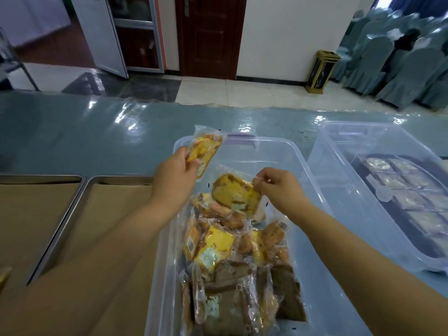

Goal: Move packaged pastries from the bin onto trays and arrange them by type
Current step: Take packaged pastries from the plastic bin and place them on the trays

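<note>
Pastry bin on glossy blue tabletop

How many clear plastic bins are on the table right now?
2. The centre bin holds packaged pastries; the right bin, beside it, holds pale wrapped items. Others may be out of frame.

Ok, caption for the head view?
Left hand holds one pastry pack, right hand pinches another pack, at the clear bin beside trays.
</note>
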The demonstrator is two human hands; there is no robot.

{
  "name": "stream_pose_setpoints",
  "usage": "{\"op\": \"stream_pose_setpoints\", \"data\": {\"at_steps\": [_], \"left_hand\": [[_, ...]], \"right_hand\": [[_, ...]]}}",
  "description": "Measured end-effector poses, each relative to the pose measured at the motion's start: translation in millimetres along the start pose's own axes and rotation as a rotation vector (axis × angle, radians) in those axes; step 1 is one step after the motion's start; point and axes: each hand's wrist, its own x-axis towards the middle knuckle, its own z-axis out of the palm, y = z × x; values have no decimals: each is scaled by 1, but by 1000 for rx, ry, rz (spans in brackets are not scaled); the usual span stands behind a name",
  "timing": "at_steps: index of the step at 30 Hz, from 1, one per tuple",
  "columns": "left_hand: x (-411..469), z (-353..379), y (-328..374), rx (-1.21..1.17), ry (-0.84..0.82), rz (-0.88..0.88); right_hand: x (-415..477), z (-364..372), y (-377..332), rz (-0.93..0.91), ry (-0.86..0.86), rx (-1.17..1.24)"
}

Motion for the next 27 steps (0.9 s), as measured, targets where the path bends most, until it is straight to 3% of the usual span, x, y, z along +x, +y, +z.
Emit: {"op": "stream_pose_setpoints", "data": {"at_steps": [5,9,13,17,19,21,23,25,27], "left_hand": [[-4,-1,10,-319,-23,-131],[-13,1,29,-644,-81,-402],[-23,6,47,-833,-145,-478],[-28,6,48,-715,-116,-399],[-25,2,39,-574,-96,-333],[-20,-4,29,-386,-96,-250],[-15,-7,19,-233,-127,-187],[-14,-7,11,-131,-160,-137],[-16,-6,6,-91,-183,-108]], "right_hand": [[-17,-4,-12,50,62,568],[-24,11,-22,150,104,875],[-24,27,-27,208,119,934],[-28,35,-16,225,-1,892],[-33,38,-3,264,-79,659],[-43,41,16,168,-209,114],[-57,47,30,10,-501,-316],[-72,55,34,-83,-737,-549],[-82,62,33,-202,-815,-757]]}}
